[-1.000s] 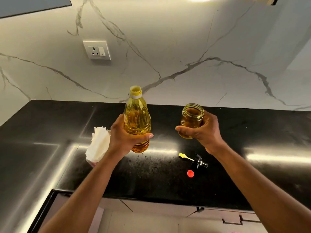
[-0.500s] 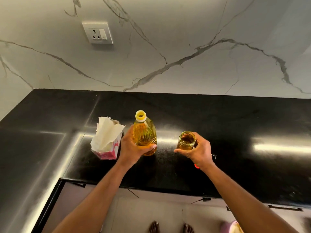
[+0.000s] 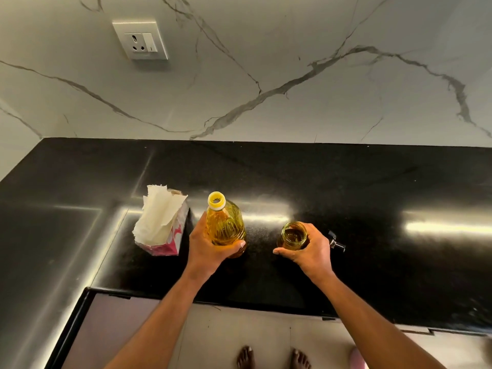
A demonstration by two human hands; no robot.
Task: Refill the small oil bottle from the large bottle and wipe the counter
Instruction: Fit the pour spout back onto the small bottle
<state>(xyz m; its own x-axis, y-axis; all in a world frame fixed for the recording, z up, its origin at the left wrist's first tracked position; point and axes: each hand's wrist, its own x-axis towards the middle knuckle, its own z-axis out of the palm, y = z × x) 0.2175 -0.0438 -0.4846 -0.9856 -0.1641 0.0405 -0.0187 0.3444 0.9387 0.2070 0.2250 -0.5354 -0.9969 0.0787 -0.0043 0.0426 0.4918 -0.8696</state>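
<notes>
My left hand (image 3: 210, 246) grips the large plastic oil bottle (image 3: 226, 225), which stands upright on the black counter (image 3: 346, 187) with its yellow neck open and no cap on. My right hand (image 3: 311, 249) wraps around the small glass oil bottle (image 3: 292, 235), also upright and open, with a little amber oil in it. The two bottles stand side by side, a hand's width apart. The small bottle's black pourer lid (image 3: 336, 240) lies on the counter just right of my right hand, partly hidden by it.
A pink pack of white paper tissues (image 3: 159, 225) sits left of the large bottle. A wall socket (image 3: 140, 39) is on the marble backsplash. The counter's front edge runs below my forearms, with bare feet (image 3: 274, 358) on the floor.
Both hands have lowered the bottles from mid-air down to the counter. The camera has tilted downward, so the floor and feet show now. The red cap is hidden behind my right hand.
</notes>
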